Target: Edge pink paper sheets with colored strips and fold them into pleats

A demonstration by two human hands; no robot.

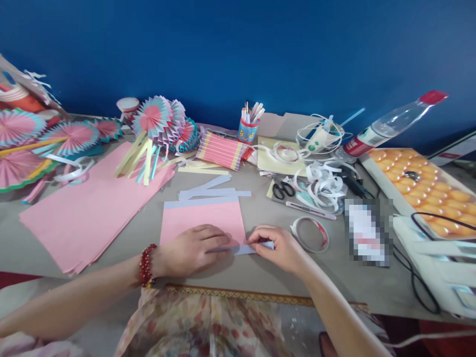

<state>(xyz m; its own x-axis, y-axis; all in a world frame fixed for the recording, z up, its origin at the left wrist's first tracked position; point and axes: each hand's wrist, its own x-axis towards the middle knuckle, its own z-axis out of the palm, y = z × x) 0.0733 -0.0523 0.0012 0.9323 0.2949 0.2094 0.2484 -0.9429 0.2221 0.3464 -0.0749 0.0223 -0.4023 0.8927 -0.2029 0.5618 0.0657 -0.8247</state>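
Observation:
A pink sheet of paper (203, 220) lies in front of me, with a pale lavender strip along its far edge. Along the near edge runs another lavender paper strip (243, 250), its right end sticking out past the sheet. My left hand (193, 248), with a red bead bracelet at the wrist, lies over the sheet and strip, fingers stretched out and pressing down. Near the sheet's right corner, the thumb and fingers of my right hand (273, 245) pinch the strip. Loose lavender strips (210, 191) rest just beyond the sheet.
Pink sheets (89, 208) are stacked at left, with folded paper fans (154, 119) behind. To the right are a tape roll (310, 234), a cutter knife (310, 210), black scissors (283, 189) and curled white strips (322, 186). A plastic bottle (390, 126) leans near a cable (416, 282).

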